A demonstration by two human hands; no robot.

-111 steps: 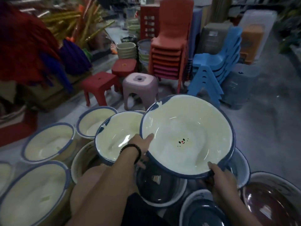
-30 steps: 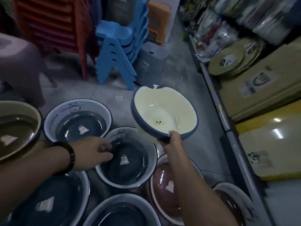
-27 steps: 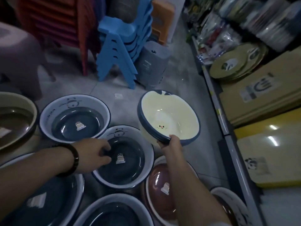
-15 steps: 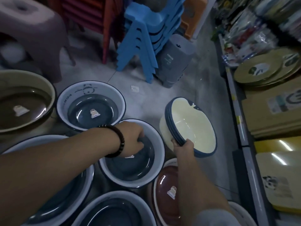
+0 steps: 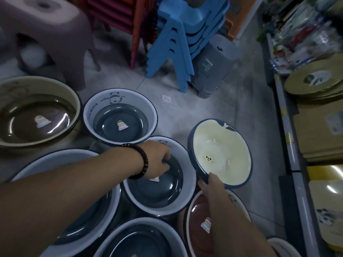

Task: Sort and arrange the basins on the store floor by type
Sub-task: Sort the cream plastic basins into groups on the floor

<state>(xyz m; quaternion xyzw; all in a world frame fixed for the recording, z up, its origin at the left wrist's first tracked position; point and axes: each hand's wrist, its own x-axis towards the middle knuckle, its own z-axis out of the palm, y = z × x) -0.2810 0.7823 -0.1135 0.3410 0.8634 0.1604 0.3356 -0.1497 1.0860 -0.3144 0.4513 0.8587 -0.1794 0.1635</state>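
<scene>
A cream basin [image 5: 220, 145] with a blue rim and a small face print sits tilted low over the floor, right of the dark ones. Several rims show on its left side, so it looks like a nested stack. My right hand [image 5: 211, 182] grips its near rim. My left hand [image 5: 159, 160] reaches into a dark blue basin [image 5: 159, 193] with a white wall, fingers curled against its inner wall. Another such basin [image 5: 120, 117] stands behind it.
A brown basin [image 5: 37, 114] lies at far left and a reddish one [image 5: 202, 225] under my right arm. More blue basins [image 5: 83, 216] fill the near floor. Behind stand a mauve stool [image 5: 46, 25], blue chairs [image 5: 181, 34] and a grey stool stack [image 5: 213, 65]. Shelving [image 5: 315, 80] lines the right.
My right hand has carried the cream basin from the left side over to the right and lowered it beside the blue basins. My left hand let go of it and reached into the dark blue basin.
</scene>
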